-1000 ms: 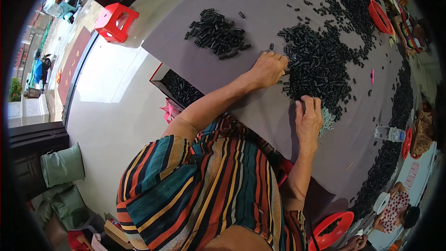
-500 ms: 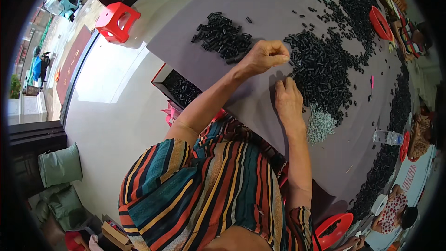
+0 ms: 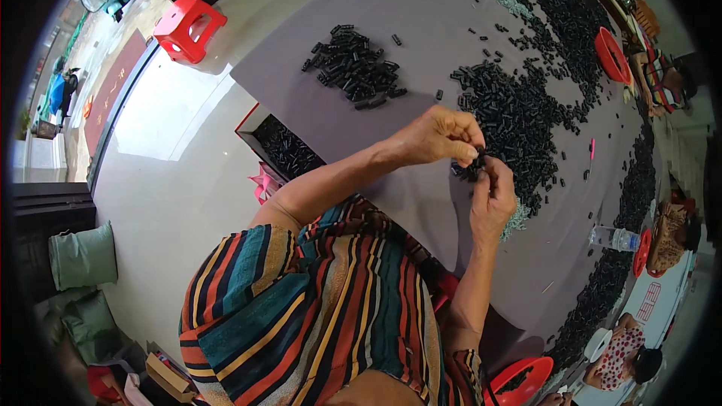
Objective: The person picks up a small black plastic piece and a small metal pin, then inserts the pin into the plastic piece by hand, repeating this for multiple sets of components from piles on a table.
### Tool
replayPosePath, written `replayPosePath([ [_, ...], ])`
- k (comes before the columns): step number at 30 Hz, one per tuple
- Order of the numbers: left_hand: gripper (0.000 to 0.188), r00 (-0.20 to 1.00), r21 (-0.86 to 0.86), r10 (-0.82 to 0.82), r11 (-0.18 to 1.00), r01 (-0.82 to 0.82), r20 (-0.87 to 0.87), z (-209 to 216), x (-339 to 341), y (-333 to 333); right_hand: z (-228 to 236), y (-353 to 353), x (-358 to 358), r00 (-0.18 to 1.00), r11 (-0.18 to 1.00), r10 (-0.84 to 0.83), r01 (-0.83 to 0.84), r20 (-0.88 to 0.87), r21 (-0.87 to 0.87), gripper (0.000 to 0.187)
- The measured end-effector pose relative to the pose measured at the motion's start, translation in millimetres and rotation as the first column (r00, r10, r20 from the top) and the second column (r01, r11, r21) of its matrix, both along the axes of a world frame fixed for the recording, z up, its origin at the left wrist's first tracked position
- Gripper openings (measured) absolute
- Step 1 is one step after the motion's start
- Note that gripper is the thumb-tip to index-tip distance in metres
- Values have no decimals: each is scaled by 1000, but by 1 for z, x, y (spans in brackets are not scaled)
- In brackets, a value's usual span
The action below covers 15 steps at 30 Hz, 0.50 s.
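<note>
My left hand (image 3: 442, 137) and my right hand (image 3: 494, 199) meet at the near left edge of a big heap of small black cylindrical pieces (image 3: 519, 113). Thumb and forefinger of the left hand pinch one small black cylindrical piece. The fingertips of my right hand are closed just below it, almost touching; what they hold is too small to make out against the heap. Beside the right hand lies a little pile of pale green small parts (image 3: 516, 222), partly covered by that hand. A separate, smaller pile of black cylindrical pieces (image 3: 352, 66) lies farther left on the grey tabletop (image 3: 286, 53).
An open box of black pieces (image 3: 286, 146) stands below the table's left edge. On the right are a clear plastic bottle (image 3: 618, 238), a pink pen-like stick (image 3: 592, 149) and red basins (image 3: 613, 56). A red stool (image 3: 188, 28) stands on the floor. Another person (image 3: 624, 353) sits at lower right.
My left hand has moved right and nearer, from beside the smaller pile to the heap's edge. The right hand has shifted right, and the two hands' fingertips have come together.
</note>
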State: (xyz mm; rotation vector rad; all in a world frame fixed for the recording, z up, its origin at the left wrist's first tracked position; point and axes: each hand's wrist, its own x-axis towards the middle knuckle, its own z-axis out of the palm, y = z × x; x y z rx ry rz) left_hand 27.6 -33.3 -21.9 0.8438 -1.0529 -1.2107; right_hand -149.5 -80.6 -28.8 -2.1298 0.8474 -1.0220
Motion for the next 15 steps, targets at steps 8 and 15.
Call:
replayPosePath([
  [8, 11, 991, 19, -124, 992, 125, -44, 8, -27, 8, 7, 5, -18, 914, 906, 10, -180, 406, 383, 7],
  [15, 11, 986, 87, -105, 992, 94, 129, 1, -42, 9, 18, 3, -25, 865, 913, 67, -254, 498, 319, 7],
])
